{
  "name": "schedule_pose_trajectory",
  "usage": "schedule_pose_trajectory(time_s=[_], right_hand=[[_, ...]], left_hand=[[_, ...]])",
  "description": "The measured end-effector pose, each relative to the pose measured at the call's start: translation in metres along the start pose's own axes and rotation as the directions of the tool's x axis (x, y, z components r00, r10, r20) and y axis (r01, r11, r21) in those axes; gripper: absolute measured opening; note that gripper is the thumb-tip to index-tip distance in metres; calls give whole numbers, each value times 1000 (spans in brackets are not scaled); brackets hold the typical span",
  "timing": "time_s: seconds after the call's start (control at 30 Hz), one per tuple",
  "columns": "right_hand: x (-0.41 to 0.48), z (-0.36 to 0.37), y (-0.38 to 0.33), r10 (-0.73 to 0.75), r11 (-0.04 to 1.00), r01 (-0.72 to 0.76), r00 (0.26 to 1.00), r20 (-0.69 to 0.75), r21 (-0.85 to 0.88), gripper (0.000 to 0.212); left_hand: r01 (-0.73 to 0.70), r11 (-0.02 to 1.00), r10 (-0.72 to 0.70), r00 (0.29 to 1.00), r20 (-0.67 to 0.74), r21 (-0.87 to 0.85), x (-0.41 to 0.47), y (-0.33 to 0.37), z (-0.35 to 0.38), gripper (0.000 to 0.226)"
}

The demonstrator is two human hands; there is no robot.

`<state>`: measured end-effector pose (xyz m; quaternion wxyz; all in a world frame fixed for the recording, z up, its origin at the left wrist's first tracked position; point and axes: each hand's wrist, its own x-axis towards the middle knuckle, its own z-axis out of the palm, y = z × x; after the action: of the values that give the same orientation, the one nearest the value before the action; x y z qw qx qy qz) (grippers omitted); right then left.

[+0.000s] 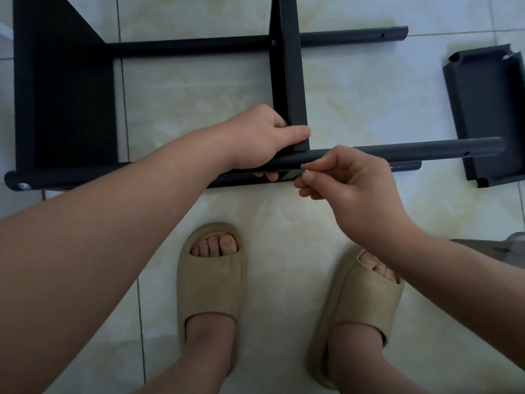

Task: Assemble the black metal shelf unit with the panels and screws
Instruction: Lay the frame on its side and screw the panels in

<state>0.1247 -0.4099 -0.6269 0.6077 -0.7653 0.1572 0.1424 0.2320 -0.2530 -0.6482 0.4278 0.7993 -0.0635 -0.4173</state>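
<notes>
The black metal shelf unit lies on its side on the tiled floor. Its near tube (412, 150) runs left to right, and a far tube (355, 35) lies parallel behind it. A large panel (65, 103) is fixed at the left end. A middle panel (289, 66) stands edge-on between the tubes. My left hand (261, 137) grips the near tube and the lower end of the middle panel. My right hand (349, 177) pinches a small silver screw (303, 166) against the near tube, just below the middle panel.
A loose black panel (488, 115) lies on the floor at the right. A second short tube (403, 166) shows under the near tube. My feet in beige slippers (210, 282) stand close to the frame. A grey object (508, 245) sits at the right edge.
</notes>
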Motion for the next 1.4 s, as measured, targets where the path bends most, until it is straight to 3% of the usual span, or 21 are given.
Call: schedule_pose_trajectory(time_s=[0.1, 0.33, 0.47, 0.57, 0.67, 0.73, 0.83, 0.9, 1.0, 1.13, 1.23, 1.33, 1.4], right_hand=[[2, 4, -1, 27, 1000, -27, 999, -29, -1, 20], [8, 1, -9, 11, 951, -27, 998, -54, -309, 21], [15, -7, -23, -59, 728, 17, 998, -38, -685, 29], [15, -10, -29, -95, 620, 53, 995, -8, -783, 36], [11, -13, -27, -113, 614, 128, 991, 74, -779, 31], [4, -21, -24, -141, 649, 204, 979, 148, -733, 25], [-14, -44, -13, -200, 639, 282, 959, 199, -716, 25], [-29, -63, -3, -254, 581, 304, 949, 186, -755, 30], [-55, -96, 15, -324, 448, 301, 932, 160, -842, 38], [-92, -145, 49, -302, 418, 167, 952, 37, -893, 46], [-119, -180, 74, -219, 443, 38, 973, -67, -896, 52], [-141, -210, 99, -129, 467, -62, 982, -137, -882, 56], [-150, -227, 115, -56, 495, -130, 982, -181, -859, 54]], left_hand=[[-1, 1000, 1, 1000, 0, -11, 0, 0, 1, 50], [5, 999, -5, 1000, 5, -42, -1, 1, -1, 45], [3, 998, -4, 1000, -13, -58, -1, 0, -1, 39], [4, 998, -6, 999, -37, -66, -3, 1, -1, 37], [-7, 998, 16, 990, -140, 65, -6, 4, 4, 42], [22, 986, 33, 946, -323, 167, -8, 6, 11, 42], [-16, 970, 168, 770, -615, 244, -16, 16, 21, 33], [-108, 920, 347, 673, -653, 377, -22, 29, 32, 31], [-299, 827, 537, 671, -511, 476, -31, 57, 63, 26], [-488, 690, 653, 739, -168, 534, -40, 84, 118, 19], [-586, 544, 669, 735, 110, 601, -41, 90, 157, 24], [-687, 316, 618, 673, 407, 655, -38, 89, 194, 30], [-732, 229, 570, 636, 521, 642, -34, 88, 214, 30]])
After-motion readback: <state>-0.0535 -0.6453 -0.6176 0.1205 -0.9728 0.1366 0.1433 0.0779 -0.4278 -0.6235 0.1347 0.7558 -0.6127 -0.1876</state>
